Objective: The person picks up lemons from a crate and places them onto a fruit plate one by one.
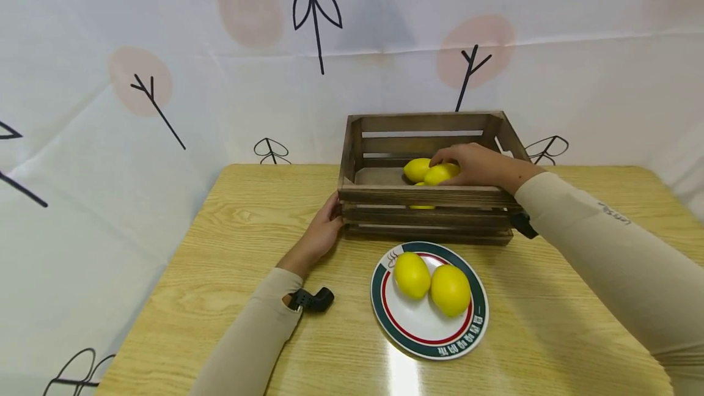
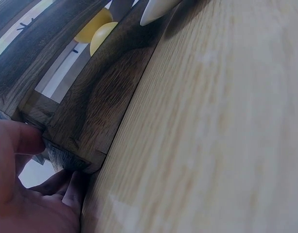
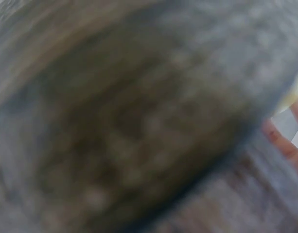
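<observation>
In the head view my right hand (image 1: 477, 162) reaches over the front of a brown slatted wooden crate (image 1: 429, 195) and grips a yellow lemon (image 1: 442, 174) inside it. Another lemon (image 1: 416, 170) lies beside that one, and a third lemon (image 1: 421, 206) shows through the front slats. My left hand (image 1: 326, 225) holds the crate's front left corner; the left wrist view has the thumb and fingers (image 2: 77, 191) around the corner post. A blurred slat (image 3: 139, 116) fills most of the right wrist view, hiding all but a few right fingers (image 3: 282, 143).
A white plate (image 1: 393, 322) with a green and red rim stands in front of the crate and bears two lemons (image 1: 450, 290). The crate sits toward the back of a wood-grain table (image 1: 236, 249), before a patterned cloth (image 1: 374, 84).
</observation>
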Demonstrator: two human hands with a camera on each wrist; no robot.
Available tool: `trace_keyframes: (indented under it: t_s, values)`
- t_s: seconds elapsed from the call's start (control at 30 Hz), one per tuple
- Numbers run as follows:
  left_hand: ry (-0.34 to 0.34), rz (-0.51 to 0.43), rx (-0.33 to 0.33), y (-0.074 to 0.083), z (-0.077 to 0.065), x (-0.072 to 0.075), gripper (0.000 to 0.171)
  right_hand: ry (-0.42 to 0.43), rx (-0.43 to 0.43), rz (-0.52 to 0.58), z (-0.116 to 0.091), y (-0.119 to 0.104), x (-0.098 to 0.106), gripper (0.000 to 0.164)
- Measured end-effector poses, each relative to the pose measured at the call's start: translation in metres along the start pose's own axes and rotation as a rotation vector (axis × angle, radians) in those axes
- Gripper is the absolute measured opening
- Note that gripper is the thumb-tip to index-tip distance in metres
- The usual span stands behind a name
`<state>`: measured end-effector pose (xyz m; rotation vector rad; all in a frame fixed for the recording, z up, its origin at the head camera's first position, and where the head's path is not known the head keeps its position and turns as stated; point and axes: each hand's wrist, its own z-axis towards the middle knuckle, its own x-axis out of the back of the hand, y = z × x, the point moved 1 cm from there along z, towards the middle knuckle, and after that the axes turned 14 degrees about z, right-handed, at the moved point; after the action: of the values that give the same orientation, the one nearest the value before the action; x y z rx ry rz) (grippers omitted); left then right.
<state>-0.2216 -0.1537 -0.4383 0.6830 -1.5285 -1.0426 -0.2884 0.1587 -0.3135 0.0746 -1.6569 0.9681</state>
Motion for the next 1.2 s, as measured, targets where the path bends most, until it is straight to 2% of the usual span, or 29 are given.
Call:
trace_keyframes:
  t_s: [0.33,0.53,0.7,1.2]
  values:
    - [0.000,-0.012,-0.004,0.0002,-0.0003,0.0006,0.064,0.059,-0.025,-0.013,-0.0003,-0.0025,0.0026,0.046]
    - [0.011,-0.012,-0.016,-0.0017,0.0003,-0.0003,0.064,0.094,-0.009,-0.003,-0.0001,-0.0024,0.0023,0.047]
    - [0.007,-0.017,-0.001,-0.0007,-0.0009,-0.0010,0.065,0.122,-0.018,-0.017,-0.0017,-0.0032,0.0025,0.048]
    - [0.006,-0.009,-0.009,-0.0017,-0.0016,0.0001,0.065,0.172,-0.019,-0.028,-0.0013,-0.0053,0.0040,0.054]
